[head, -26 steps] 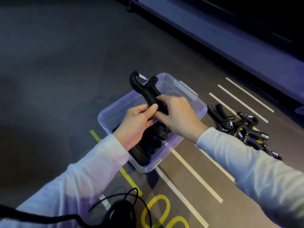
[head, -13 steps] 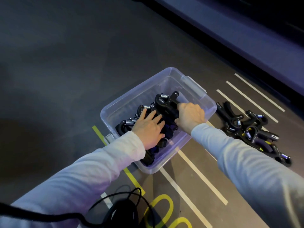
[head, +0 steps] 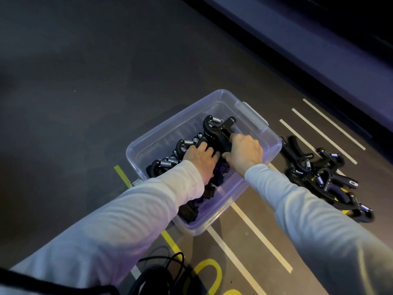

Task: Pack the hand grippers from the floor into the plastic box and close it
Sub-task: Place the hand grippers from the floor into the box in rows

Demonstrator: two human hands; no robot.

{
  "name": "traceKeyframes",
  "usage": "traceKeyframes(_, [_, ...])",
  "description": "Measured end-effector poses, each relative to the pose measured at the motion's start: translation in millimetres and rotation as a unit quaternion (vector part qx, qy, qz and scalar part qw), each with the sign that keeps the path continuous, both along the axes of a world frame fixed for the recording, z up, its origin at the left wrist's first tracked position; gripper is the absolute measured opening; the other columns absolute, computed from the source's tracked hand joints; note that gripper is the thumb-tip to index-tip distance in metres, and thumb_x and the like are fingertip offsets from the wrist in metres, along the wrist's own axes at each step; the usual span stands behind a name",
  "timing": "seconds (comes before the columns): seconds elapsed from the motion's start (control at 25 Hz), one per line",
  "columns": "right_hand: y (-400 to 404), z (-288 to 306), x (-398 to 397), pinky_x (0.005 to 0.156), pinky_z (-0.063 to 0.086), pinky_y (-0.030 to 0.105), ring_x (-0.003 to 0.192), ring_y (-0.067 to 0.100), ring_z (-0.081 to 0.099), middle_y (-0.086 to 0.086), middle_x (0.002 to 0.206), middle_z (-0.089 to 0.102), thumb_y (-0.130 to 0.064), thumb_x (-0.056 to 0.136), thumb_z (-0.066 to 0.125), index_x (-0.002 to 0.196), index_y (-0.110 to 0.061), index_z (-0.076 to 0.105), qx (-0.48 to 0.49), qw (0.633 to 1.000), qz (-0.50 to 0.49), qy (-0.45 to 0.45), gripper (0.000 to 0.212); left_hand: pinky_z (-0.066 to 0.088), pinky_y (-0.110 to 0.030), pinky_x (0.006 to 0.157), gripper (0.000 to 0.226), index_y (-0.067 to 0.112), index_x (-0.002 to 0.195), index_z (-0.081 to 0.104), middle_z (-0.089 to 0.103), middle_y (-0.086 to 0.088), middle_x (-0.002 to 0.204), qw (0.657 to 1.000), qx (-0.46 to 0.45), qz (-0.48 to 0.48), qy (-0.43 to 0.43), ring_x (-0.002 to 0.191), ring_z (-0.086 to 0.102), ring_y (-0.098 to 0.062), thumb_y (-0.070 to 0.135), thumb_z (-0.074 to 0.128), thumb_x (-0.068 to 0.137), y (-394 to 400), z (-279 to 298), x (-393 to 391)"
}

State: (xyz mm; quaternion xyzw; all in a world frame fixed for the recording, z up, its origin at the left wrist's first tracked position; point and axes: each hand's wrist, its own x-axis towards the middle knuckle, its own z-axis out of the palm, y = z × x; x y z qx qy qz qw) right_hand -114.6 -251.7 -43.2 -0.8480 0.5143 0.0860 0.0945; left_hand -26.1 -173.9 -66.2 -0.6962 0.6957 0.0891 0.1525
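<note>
A clear plastic box (head: 214, 99) stands open on the dark floor, with a row of several black hand grippers with steel springs inside. The farthest one, a black hand gripper (head: 217, 128), lies on top of the row. My right hand (head: 244, 154) is closed around its handle inside the box. My left hand (head: 202, 158) rests with fingers spread on the grippers beside it. A pile of black hand grippers (head: 323, 175) lies on the floor just right of the box. No lid is visible.
White painted stripes (head: 251, 226) and yellow markings (head: 170, 241) cross the floor near the box. A black cable (head: 161, 271) coils at the bottom edge. A raised ledge (head: 319, 60) runs along the far right.
One second ago both hands held a gripper above the box; it went down into the box. Since half a second ago my hands have barely shifted.
</note>
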Motion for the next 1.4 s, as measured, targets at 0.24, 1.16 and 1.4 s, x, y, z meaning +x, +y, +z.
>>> traceKeyframes(0.24, [-5,2,-1,0.071,0.041,0.034,0.102,0.039,0.06,0.016,0.105,0.065,-0.021,0.084,0.066,0.106,-0.008,0.058,-0.023,0.999,0.036,0.018,0.027,0.037,-0.035,0.091,0.068,0.01,0.143,0.024,0.036,-0.004,0.133,0.997,-0.063,0.016,0.041,0.121,0.034,-0.024,0.047,0.049,0.09,11,-4,6])
traceKeyframes(1.16, [-13,-17,6,0.078,0.051,0.041,0.095,0.035,0.06,0.015,0.097,0.064,-0.013,0.084,0.054,0.097,-0.018,0.065,0.139,0.974,0.178,-0.015,0.018,0.037,-0.039,0.097,0.053,0.018,0.13,0.043,0.023,-0.002,0.142,0.986,-0.129,0.054,0.095,0.125,0.028,-0.026,0.035,0.062,0.084,30,0,12])
traceKeyframes(1.4, [-4,-18,8,0.08,0.047,0.035,0.102,0.037,0.059,0.022,0.105,0.065,-0.009,0.088,0.05,0.105,-0.008,0.065,0.125,0.98,0.153,0.006,0.022,0.019,-0.039,0.112,0.056,0.02,0.145,0.027,-0.004,0.006,0.157,0.99,-0.053,0.062,0.112,0.142,0.009,-0.028,0.024,0.05,0.094,24,-2,14])
